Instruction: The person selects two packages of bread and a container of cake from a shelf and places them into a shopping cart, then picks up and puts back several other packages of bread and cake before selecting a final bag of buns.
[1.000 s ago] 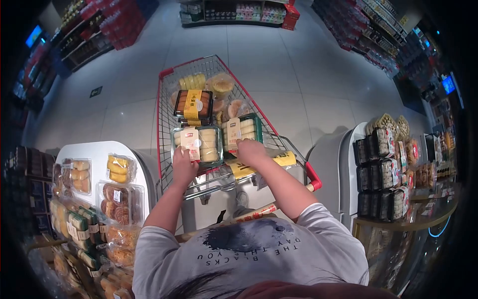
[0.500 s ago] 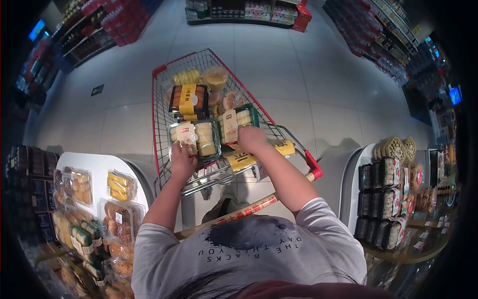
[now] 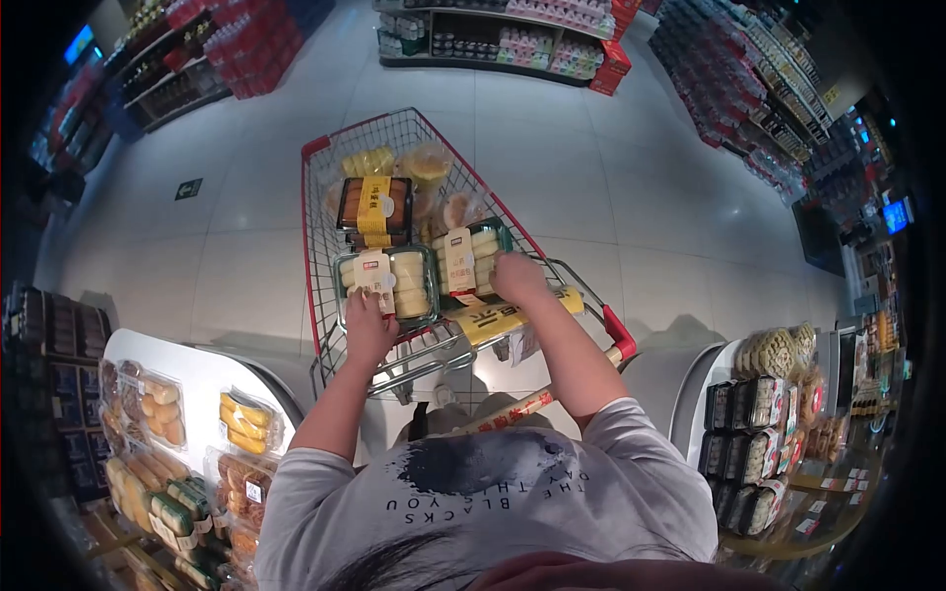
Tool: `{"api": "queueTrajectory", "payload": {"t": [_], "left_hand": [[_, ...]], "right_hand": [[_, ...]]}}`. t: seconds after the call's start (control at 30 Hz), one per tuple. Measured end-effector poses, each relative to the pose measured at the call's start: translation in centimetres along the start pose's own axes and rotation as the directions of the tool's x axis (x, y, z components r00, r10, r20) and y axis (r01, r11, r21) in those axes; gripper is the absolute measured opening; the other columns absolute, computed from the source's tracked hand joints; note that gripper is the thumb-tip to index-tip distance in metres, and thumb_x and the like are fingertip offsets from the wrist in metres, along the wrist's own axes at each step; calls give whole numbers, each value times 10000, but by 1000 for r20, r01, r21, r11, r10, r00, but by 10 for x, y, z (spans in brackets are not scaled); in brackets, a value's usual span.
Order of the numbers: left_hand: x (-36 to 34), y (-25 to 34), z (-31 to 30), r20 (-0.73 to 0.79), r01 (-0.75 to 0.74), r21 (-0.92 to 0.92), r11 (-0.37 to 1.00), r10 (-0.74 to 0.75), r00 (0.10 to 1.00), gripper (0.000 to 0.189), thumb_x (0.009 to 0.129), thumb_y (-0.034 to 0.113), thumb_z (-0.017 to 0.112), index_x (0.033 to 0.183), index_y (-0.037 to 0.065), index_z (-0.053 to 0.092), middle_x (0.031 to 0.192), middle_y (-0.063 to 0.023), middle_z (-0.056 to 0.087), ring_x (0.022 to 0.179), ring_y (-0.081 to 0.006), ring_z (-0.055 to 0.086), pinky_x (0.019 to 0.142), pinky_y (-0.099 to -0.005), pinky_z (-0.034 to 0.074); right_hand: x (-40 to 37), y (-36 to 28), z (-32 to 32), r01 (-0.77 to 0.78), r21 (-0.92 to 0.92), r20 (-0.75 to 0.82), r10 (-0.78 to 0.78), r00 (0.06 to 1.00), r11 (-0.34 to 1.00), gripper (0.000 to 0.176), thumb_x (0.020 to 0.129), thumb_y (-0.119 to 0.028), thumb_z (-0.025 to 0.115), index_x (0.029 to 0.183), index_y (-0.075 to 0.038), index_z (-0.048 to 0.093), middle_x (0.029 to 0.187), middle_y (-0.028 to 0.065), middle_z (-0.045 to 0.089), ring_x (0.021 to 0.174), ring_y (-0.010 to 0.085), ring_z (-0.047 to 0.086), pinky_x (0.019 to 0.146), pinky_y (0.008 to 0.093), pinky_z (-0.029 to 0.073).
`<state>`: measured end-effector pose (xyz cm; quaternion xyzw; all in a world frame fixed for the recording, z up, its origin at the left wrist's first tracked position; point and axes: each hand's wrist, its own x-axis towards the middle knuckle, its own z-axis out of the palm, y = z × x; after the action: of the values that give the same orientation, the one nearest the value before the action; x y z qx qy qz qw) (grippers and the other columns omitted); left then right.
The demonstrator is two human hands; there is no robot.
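A red-rimmed wire shopping cart (image 3: 305,231) stands in front of me, with packaged baked goods in its basket. My left hand (image 3: 370,330) grips the near edge of a clear pack of pale bread rolls (image 3: 409,281), its fingers over the paper label. To the right, my right hand (image 3: 519,280) is closed on the right side of another pack of pale rolls (image 3: 483,242) in a green tray; its fingertips are partly hidden. Beyond the left pack lies a dark tray of brown cakes (image 3: 402,205) with a yellow band. Bagged pastries (image 3: 426,165) fill the far end.
White display stands with packaged bread (image 3: 248,421) and dark trays of pastries (image 3: 754,404) flank me left and right. Ahead, a low shelf of drinks (image 3: 493,47) stands across the tiled floor (image 3: 552,148). The cart handle (image 3: 522,406) crosses near my waist.
My view has tilted up slightly, showing more of the far shelf. The two roll packs sit a little straighter, side by side, with both hands still on them.
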<state>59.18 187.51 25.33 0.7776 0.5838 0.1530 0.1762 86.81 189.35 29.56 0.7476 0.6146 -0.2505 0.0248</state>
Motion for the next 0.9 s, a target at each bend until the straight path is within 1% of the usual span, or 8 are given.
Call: {"api": "queueTrajectory", "payload": {"t": [0.07, 0.17, 0.27, 0.37, 0.47, 0.57, 0.77, 0.9], "left_hand": [[16, -4, -1, -3, 24, -9, 1000, -24, 1000, 509, 641, 116, 636, 1081, -47, 440, 1178, -281, 376, 1103, -425, 376, 943, -461, 333], [37, -9, 0, -37, 5, 12, 1000, -5, 999, 488, 640, 110, 634, 1061, -49, 446, 1177, -282, 375, 1104, -427, 373, 945, -465, 331], [62, -13, 7, -49, 18, 34, 999, -16, 999, 474, 636, 104, 633, 1047, -48, 450, 1165, -280, 380, 1103, -431, 371, 946, -470, 329], [86, -19, 12, -50, 43, 56, 998, -40, 998, 480, 633, 100, 634, 1052, -45, 451, 1151, -277, 388, 1108, -437, 367, 951, -475, 325], [113, -21, 19, -50, 82, 44, 996, -80, 996, 482, 633, 99, 634, 1058, -40, 454, 1149, -276, 389, 1121, -440, 358, 956, -478, 321], [134, -26, 28, -58, 92, 56, 994, -88, 994, 488, 634, 102, 638, 1064, -37, 455, 1166, -281, 383, 1131, -445, 349, 962, -478, 317], [174, -26, 31, -42, 139, 41, 989, -137, 990, 517, 654, 134, 654, 1090, -43, 439, 1181, -289, 377, 1130, -454, 348, 964, -482, 314], [189, -38, 27, -85, 150, 52, 987, -146, 986, 523, 658, 135, 655, 1095, -47, 433, 1185, -294, 375, 1131, -459, 349, 970, -482, 309]], "right_hand": [[18, -3, -8, 19, -16, -1, -19, 1000, 1000, 282, 769, -236, 539, 934, -9, 566, 892, 179, 608, 857, 311, 594, 732, 406, 482], [42, -12, -17, 41, -64, 22, -39, 999, 997, 290, 772, -249, 545, 941, -14, 563, 891, 178, 609, 859, 309, 594, 729, 402, 482], [59, -20, -36, 65, -90, 81, -58, 995, 994, 268, 775, -168, 483, 987, -39, 587, 963, 170, 613, 920, 302, 592, 769, 390, 481], [85, -26, -45, 99, -91, 136, -86, 987, 991, 290, 773, -186, 501, 1010, -38, 576, 968, 168, 613, 924, 297, 590, 774, 388, 479], [121, -17, -36, 160, -68, 104, -152, 983, 985, 301, 777, -265, 547, 958, -24, 555, 895, 175, 614, 861, 307, 596, 740, 412, 476], [149, -20, -42, 180, -70, 168, -166, 972, 981, 302, 781, -263, 542, 965, -24, 552, 894, 172, 615, 860, 307, 595, 741, 412, 476], [194, -20, -59, 207, -63, 170, -194, 966, 976, 306, 788, -248, 535, 993, -20, 546, 898, 174, 613, 877, 308, 587, 753, 407, 472], [220, -36, -59, 236, -75, 185, -219, 958, 969, 306, 786, -239, 536, 995, -15, 549, 905, 175, 609, 879, 309, 585, 757, 405, 469]]}}
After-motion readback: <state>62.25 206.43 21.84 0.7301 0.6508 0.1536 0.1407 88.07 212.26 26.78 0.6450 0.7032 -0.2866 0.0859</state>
